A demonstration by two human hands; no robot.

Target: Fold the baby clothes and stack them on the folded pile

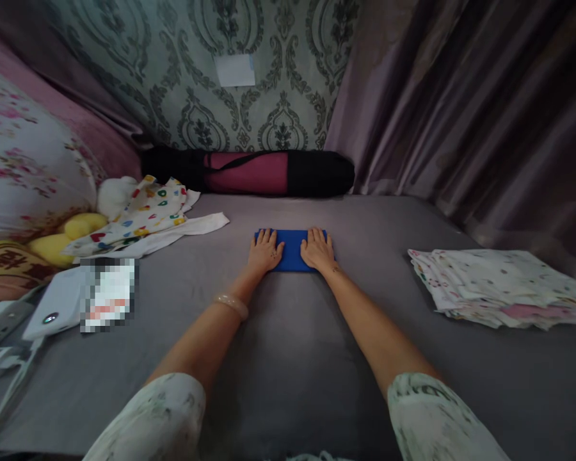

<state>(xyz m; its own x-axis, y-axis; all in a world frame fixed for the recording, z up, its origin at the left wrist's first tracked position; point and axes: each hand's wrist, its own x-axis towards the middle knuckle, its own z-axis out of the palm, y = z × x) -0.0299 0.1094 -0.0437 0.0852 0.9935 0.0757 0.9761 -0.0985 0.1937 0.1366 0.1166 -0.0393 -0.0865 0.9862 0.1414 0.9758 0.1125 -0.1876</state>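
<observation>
A flat blue rectangle (292, 251), which looks like folded cloth, lies on the grey sheeted surface (292, 333) in the middle of the view. On its left end my left hand (266, 251) rests palm down, fingers stretched out and pointing away from me. My right hand (319, 250) lies flat on the right end in the same way. Between the two thumbs the blue top shows bare. Neither hand grips anything. The underside of the blue piece and its covered ends are hidden.
On the right sits a stack of folded patterned cloths (499, 282). A patterned garment (148, 214) and yellow plush (52, 246) lie at left, near a white power bank (60, 307) and power strip (4, 320). A long black-and-maroon bag (249, 173) lines the wall.
</observation>
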